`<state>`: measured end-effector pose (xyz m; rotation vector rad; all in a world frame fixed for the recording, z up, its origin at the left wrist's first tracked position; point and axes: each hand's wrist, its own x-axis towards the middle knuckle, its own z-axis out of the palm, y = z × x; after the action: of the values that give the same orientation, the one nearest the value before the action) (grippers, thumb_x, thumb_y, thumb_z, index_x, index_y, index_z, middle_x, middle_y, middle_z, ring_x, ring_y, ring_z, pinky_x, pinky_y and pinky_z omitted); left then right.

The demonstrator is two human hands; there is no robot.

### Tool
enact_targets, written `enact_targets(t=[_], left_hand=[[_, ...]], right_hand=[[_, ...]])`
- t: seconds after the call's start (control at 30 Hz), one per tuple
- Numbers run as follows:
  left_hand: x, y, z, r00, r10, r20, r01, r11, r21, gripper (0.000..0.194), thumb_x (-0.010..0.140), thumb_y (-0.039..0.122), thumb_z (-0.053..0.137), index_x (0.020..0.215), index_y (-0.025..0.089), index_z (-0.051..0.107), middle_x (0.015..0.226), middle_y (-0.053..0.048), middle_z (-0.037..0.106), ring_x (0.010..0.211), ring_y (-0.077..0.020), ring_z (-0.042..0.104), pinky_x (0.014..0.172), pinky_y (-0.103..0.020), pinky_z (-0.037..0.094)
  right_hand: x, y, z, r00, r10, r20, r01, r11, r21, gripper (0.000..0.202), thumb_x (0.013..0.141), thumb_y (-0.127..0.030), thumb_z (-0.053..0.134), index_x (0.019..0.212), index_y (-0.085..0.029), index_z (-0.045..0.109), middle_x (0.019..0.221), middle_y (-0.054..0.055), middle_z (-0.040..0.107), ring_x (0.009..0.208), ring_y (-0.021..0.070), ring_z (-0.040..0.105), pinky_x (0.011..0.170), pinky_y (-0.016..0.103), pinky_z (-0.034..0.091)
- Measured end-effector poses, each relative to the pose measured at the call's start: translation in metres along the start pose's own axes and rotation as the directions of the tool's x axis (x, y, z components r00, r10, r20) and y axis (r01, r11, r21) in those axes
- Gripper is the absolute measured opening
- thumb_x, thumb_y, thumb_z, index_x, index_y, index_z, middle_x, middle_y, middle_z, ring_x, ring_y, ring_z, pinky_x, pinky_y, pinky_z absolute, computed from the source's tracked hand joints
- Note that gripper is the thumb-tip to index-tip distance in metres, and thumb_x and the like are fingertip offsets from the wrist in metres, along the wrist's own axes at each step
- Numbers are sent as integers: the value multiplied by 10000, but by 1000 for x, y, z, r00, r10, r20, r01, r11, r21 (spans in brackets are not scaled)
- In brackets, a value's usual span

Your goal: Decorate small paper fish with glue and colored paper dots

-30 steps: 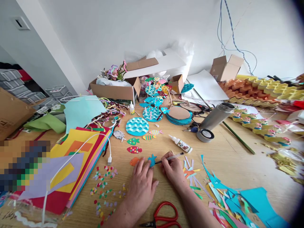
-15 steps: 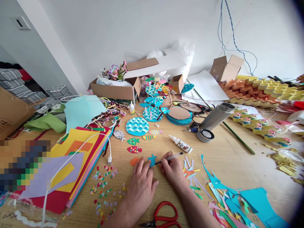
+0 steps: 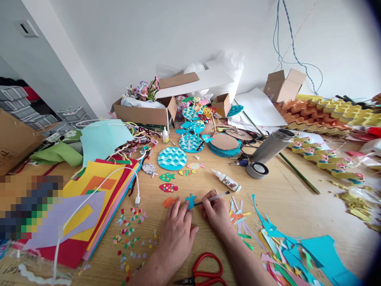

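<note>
Hardly anything is shifting since half a second ago: both hands and the slim pen (image 3: 222,196) are keeping their places around the blue star (image 3: 191,199), which is lying on the wooden table (image 3: 268,198). At seven o'clock from the star, the left hand (image 3: 177,227) is lying palm down, thumb apart, its fingertips reaching the star's lower edge. At four o'clock, the right hand (image 3: 216,208) is pinching the pen, its dark tip pointing at the star (contact is hard to tell). An orange fish (image 3: 168,202) is sitting at nine o'clock, red-handled scissors (image 3: 195,273) at six.
</note>
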<state>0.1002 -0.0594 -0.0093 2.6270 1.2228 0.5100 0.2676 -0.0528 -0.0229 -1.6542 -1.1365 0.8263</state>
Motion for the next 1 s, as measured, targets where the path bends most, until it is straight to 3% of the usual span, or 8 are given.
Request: enact_targets(t=[0.37,0.53,1.0], left_hand=[[0,0,1,1000,0,3,0,1000,-4,279,851,255,633,1110,155,614,1306,-92,583,1337,-339,397,1088,-529,407],[0,1,1,1000,-20,18,20,1000,-14,357,857,286,641,1180,139,595,1329,-100,570,1349,-325,382,1109,-509,386],[2,3,-12,1000,-4,6,4,1000,14,313,867,401,634,1049,147,623,1293,-103,570,1310,-282,394,1119,-444,340]], right_hand=[[0,0,0,1000,26,12,-27,996,89,199,810,-323,534,646,-225,474,490,-28,558,382,124,500,400,229,365],[-1,1,0,999,34,9,-35,992,120,205,817,-343,543,659,-225,484,494,-29,554,392,127,495,401,233,370],[0,-5,-5,992,52,-113,-32,984,175,268,748,-438,626,660,-203,532,502,-1,596,383,127,499,352,225,357]])
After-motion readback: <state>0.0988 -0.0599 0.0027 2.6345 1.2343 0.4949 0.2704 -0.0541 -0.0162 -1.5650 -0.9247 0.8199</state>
